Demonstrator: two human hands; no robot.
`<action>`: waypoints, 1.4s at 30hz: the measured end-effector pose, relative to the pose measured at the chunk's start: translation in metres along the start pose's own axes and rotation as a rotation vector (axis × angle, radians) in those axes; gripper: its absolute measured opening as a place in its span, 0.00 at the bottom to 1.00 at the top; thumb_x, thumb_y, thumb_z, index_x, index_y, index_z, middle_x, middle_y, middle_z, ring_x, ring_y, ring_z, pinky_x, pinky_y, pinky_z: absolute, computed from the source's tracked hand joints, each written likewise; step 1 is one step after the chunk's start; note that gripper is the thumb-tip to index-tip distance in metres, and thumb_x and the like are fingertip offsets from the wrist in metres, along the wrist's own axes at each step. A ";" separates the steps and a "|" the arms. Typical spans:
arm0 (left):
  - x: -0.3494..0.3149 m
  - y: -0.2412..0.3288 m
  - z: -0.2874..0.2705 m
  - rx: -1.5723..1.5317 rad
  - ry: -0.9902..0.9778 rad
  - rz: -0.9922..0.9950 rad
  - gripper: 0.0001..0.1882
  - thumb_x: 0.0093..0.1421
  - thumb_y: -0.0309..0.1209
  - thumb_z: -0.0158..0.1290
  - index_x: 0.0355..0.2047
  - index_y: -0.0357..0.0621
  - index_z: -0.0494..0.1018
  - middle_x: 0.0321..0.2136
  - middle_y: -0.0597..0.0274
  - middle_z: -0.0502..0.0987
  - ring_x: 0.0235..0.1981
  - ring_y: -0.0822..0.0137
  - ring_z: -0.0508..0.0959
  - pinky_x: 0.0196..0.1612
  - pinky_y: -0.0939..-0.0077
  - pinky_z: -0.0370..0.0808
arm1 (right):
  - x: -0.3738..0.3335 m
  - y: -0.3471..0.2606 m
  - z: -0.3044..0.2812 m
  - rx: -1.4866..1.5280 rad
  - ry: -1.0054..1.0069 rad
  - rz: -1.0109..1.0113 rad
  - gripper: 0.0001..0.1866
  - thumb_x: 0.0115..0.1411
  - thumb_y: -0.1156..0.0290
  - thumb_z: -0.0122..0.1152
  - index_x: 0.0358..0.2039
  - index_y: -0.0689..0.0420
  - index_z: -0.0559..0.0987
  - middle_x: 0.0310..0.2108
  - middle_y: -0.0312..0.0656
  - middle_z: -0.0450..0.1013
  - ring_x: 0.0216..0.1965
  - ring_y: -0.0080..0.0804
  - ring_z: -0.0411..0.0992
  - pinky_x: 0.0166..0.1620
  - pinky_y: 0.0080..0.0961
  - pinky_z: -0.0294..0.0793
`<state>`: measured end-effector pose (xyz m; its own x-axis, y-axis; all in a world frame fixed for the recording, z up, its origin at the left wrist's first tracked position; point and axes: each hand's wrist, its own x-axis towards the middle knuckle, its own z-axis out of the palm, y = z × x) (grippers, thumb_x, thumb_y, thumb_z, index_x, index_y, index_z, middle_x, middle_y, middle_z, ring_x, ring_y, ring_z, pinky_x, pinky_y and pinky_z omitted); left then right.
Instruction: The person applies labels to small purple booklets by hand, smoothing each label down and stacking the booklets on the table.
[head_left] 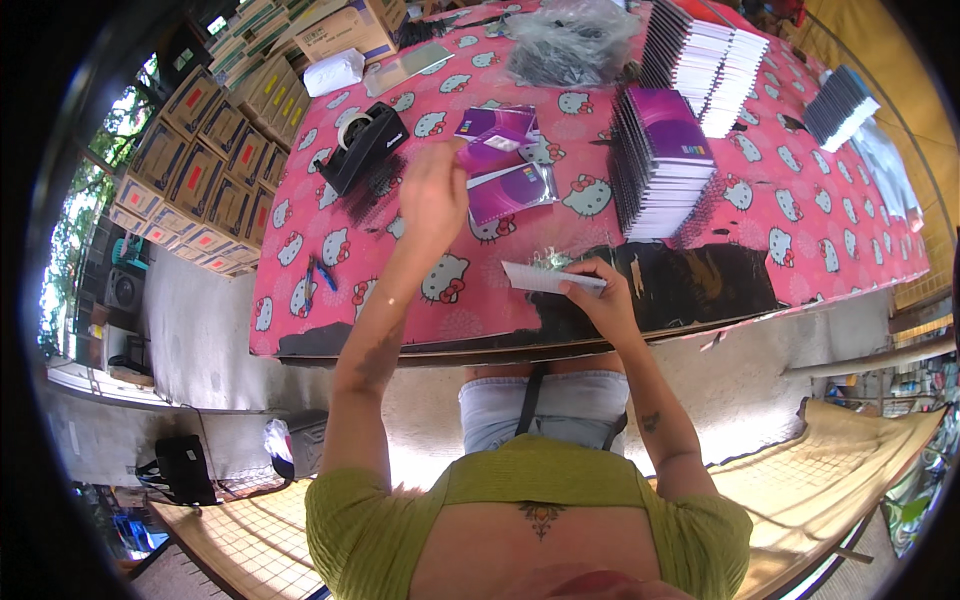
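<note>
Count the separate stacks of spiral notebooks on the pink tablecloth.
3. A purple-covered stack stands at centre right; a taller stack sits behind it at the far edge; a dark-covered stack lies far right. Loose purple notebooks near the left hand are not counted.

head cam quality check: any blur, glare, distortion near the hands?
Head view: strong fisheye, the table edge bows and a black rim rings the frame; the left hand is slightly motion-blurred, while the right hand on a white booklet reads sharper; daylight blows out the floor below the table.
</note>
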<state>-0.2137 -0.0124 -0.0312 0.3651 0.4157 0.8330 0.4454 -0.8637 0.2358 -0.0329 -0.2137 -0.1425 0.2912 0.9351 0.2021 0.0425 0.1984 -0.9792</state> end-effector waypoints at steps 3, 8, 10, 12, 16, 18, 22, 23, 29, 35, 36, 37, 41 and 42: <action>-0.011 0.052 -0.045 -0.132 -0.150 0.136 0.15 0.48 0.19 0.54 0.38 0.39 0.76 0.31 0.51 0.75 0.34 0.51 0.75 0.38 0.58 0.70 | 0.004 0.005 -0.003 -0.020 -0.013 -0.049 0.11 0.59 0.78 0.60 0.43 0.60 0.76 0.40 0.37 0.73 0.44 0.22 0.69 0.50 0.20 0.67; -0.085 0.085 -0.012 -0.189 -0.265 0.174 0.17 0.49 0.20 0.59 0.42 0.42 0.77 0.36 0.56 0.76 0.37 0.53 0.75 0.41 0.60 0.70 | 0.001 0.009 -0.011 0.198 -0.069 -0.069 0.12 0.66 0.68 0.52 0.46 0.61 0.72 0.42 0.37 0.70 0.46 0.22 0.67 0.52 0.20 0.65; -0.104 0.083 0.003 -0.140 -0.238 0.163 0.19 0.50 0.22 0.61 0.45 0.44 0.78 0.42 0.54 0.74 0.42 0.52 0.74 0.45 0.60 0.70 | 0.003 0.009 -0.011 0.224 -0.066 -0.130 0.12 0.65 0.70 0.56 0.46 0.60 0.72 0.42 0.37 0.70 0.45 0.22 0.67 0.50 0.20 0.66; -0.118 0.082 0.010 -0.065 -0.172 0.189 0.21 0.52 0.23 0.62 0.48 0.46 0.77 0.51 0.50 0.71 0.48 0.50 0.72 0.49 0.59 0.70 | -0.004 0.001 -0.004 0.117 -0.064 -0.026 0.11 0.63 0.73 0.59 0.45 0.60 0.71 0.42 0.37 0.70 0.44 0.22 0.68 0.49 0.20 0.67; -0.124 0.101 0.021 -0.275 -0.135 -0.258 0.20 0.59 0.21 0.56 0.53 0.47 0.75 0.62 0.45 0.60 0.53 0.48 0.69 0.54 0.58 0.69 | -0.007 -0.001 -0.001 -0.068 0.002 0.003 0.15 0.59 0.81 0.62 0.45 0.60 0.70 0.42 0.38 0.70 0.42 0.23 0.69 0.47 0.21 0.69; -0.135 0.097 0.029 -0.295 -0.224 -0.248 0.19 0.62 0.21 0.54 0.54 0.46 0.74 0.65 0.43 0.55 0.53 0.49 0.70 0.55 0.59 0.70 | -0.008 0.002 0.004 -0.003 0.054 -0.030 0.17 0.60 0.81 0.62 0.48 0.59 0.69 0.44 0.38 0.70 0.46 0.22 0.68 0.50 0.20 0.68; -0.144 0.096 0.031 -0.430 -0.205 -0.417 0.19 0.62 0.18 0.51 0.53 0.46 0.74 0.61 0.44 0.61 0.49 0.52 0.73 0.50 0.64 0.73 | -0.007 0.012 0.011 0.147 0.080 -0.060 0.21 0.60 0.82 0.61 0.52 0.58 0.67 0.45 0.39 0.70 0.47 0.22 0.68 0.51 0.20 0.68; -0.144 0.097 0.029 -0.466 -0.208 -0.445 0.19 0.62 0.17 0.51 0.53 0.45 0.74 0.59 0.45 0.63 0.47 0.54 0.74 0.48 0.65 0.73 | -0.006 0.011 0.011 0.126 0.086 -0.039 0.21 0.59 0.82 0.62 0.52 0.58 0.68 0.44 0.39 0.71 0.46 0.22 0.69 0.50 0.20 0.68; -0.137 0.088 0.014 -0.551 -0.256 -0.365 0.18 0.61 0.19 0.54 0.52 0.43 0.75 0.48 0.53 0.72 0.42 0.57 0.76 0.46 0.65 0.74 | -0.007 0.004 -0.003 0.021 -0.051 0.058 0.11 0.61 0.80 0.64 0.45 0.60 0.80 0.38 0.32 0.75 0.41 0.18 0.71 0.48 0.17 0.70; -0.079 -0.065 0.002 -0.051 -0.122 -0.374 0.14 0.62 0.26 0.53 0.48 0.41 0.75 0.39 0.48 0.76 0.46 0.48 0.76 0.45 0.63 0.74 | 0.001 0.000 -0.003 -0.010 -0.019 0.031 0.12 0.61 0.77 0.65 0.46 0.61 0.81 0.38 0.34 0.77 0.40 0.18 0.72 0.46 0.17 0.70; -0.076 -0.096 0.002 0.226 -0.124 -0.352 0.14 0.62 0.26 0.52 0.49 0.40 0.75 0.38 0.47 0.76 0.46 0.47 0.76 0.46 0.63 0.74 | 0.003 -0.002 0.000 -0.024 -0.014 0.014 0.12 0.62 0.77 0.65 0.46 0.62 0.81 0.38 0.34 0.78 0.39 0.18 0.72 0.46 0.17 0.70; -0.084 -0.116 0.004 0.221 -0.170 -0.324 0.14 0.63 0.26 0.52 0.49 0.40 0.75 0.36 0.50 0.76 0.42 0.51 0.76 0.44 0.63 0.74 | 0.005 0.005 0.000 -0.001 -0.006 0.028 0.12 0.62 0.77 0.65 0.47 0.62 0.81 0.38 0.35 0.78 0.40 0.19 0.72 0.47 0.18 0.71; -0.078 -0.111 0.017 0.005 -0.122 -0.265 0.13 0.64 0.24 0.51 0.49 0.41 0.76 0.31 0.58 0.74 0.32 0.62 0.75 0.36 0.67 0.73 | 0.008 0.011 -0.005 -0.019 -0.027 -0.035 0.12 0.62 0.77 0.64 0.47 0.62 0.81 0.37 0.36 0.79 0.38 0.19 0.73 0.45 0.19 0.72; -0.079 -0.085 0.012 -0.095 -0.069 -0.284 0.13 0.64 0.23 0.50 0.49 0.41 0.76 0.31 0.59 0.74 0.30 0.63 0.75 0.35 0.69 0.72 | 0.006 0.010 -0.007 -0.046 -0.025 -0.027 0.12 0.62 0.77 0.64 0.47 0.62 0.81 0.37 0.36 0.79 0.38 0.19 0.73 0.45 0.19 0.72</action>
<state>-0.2707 0.0318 -0.1229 0.2930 0.6597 0.6921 0.4605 -0.7317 0.5025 -0.0241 -0.2076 -0.1513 0.2656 0.9367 0.2282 0.0942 0.2103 -0.9731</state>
